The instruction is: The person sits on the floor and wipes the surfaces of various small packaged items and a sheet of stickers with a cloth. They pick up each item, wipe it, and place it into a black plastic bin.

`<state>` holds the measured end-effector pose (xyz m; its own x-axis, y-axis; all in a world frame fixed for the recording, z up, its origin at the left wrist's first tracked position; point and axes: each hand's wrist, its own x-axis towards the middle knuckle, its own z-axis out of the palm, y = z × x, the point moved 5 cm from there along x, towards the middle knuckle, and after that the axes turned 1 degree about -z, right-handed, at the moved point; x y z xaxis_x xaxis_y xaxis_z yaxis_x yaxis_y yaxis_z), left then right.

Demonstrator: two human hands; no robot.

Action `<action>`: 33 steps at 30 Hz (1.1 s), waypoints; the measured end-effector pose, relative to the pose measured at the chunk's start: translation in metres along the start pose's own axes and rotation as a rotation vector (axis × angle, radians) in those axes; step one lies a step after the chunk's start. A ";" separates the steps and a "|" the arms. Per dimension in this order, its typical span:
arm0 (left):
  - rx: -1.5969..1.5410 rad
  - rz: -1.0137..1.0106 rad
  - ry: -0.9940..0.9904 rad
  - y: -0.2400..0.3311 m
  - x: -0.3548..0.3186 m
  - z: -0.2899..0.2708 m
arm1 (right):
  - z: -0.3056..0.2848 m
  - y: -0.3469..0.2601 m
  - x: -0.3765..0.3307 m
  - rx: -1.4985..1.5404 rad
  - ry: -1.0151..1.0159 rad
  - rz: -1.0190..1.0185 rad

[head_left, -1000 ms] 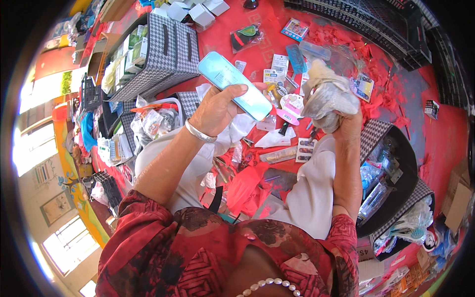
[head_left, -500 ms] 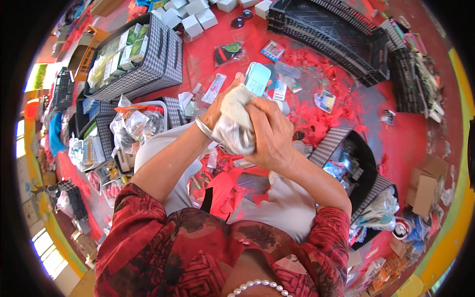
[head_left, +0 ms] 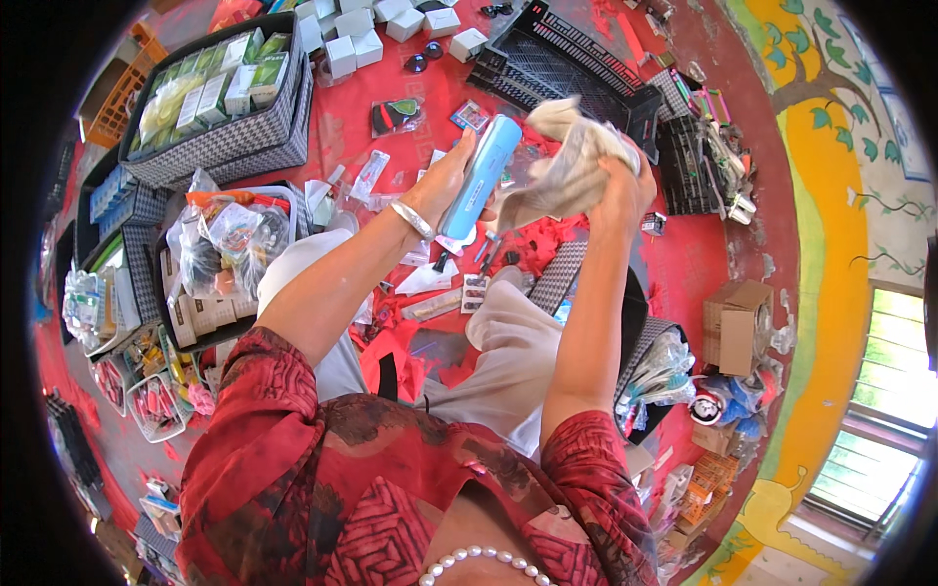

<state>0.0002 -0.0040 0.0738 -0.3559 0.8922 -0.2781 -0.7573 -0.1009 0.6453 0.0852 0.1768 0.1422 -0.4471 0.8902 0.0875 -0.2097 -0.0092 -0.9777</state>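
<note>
Since half a second ago the hands have come apart: the left hand (head_left: 451, 181) now grips the long light-blue plastic device (head_left: 478, 184), tilted upright, while the right hand (head_left: 614, 176) is closed on the crumpled grey-white cloth (head_left: 565, 166) just beside it. Below lies a red floor (head_left: 684, 264) littered with small packets, beside a wall painted yellow with a green tree (head_left: 831, 146). A checked fabric basket (head_left: 278, 127) holds green and white boxes (head_left: 210, 88); a black plastic crate (head_left: 576, 63) sits near small white boxes (head_left: 357, 44).
</note>
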 end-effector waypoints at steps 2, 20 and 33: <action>0.035 -0.047 0.095 -0.001 -0.001 -0.007 | -0.008 -0.010 -0.024 -0.036 -0.012 -0.078; -0.381 -0.033 -0.150 -0.009 0.013 -0.009 | 0.050 0.011 -0.122 -0.400 -0.650 -0.269; -0.083 -0.049 -0.271 -0.009 -0.005 0.013 | -0.071 0.020 -0.049 0.617 0.126 0.359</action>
<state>0.0158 -0.0019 0.0787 -0.1669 0.9809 -0.1001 -0.8162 -0.0805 0.5721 0.1643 0.1651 0.1051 -0.4849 0.8292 -0.2782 -0.5378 -0.5335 -0.6528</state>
